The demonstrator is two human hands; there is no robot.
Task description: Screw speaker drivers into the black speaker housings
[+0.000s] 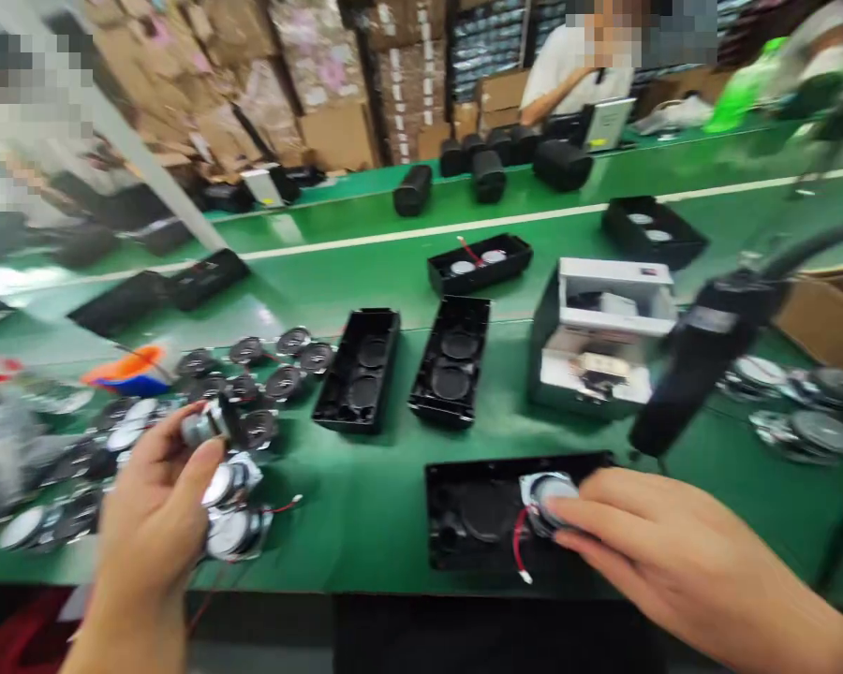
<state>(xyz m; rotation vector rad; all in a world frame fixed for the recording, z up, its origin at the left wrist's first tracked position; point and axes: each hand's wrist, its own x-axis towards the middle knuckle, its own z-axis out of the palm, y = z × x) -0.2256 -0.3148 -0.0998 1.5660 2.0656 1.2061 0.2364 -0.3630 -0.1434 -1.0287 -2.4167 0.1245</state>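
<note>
My left hand (pixel 161 496) is closed around a small round speaker driver (pixel 214 426), held above a cluster of loose drivers (pixel 235 534) on the left of the green bench. My right hand (pixel 646 538) grips another speaker driver (pixel 549 491) by its magnet side, with its red wire and white plug hanging to the left. That driver is at the right part of a black speaker housing (pixel 478 524) lying open at the bench's front edge. Whether it touches the housing floor I cannot tell. Two more open black housings (pixel 358 374) stand behind.
An electric screwdriver (pixel 709 351) hangs tilted at the right, beside a white-and-black box (pixel 604 337). More drivers (pixel 807 426) lie far right near a cardboard box (pixel 833 314). Housings (pixel 481 262) sit on the green conveyor (pixel 337 267). Across it is a person in a white shirt (pixel 562 70).
</note>
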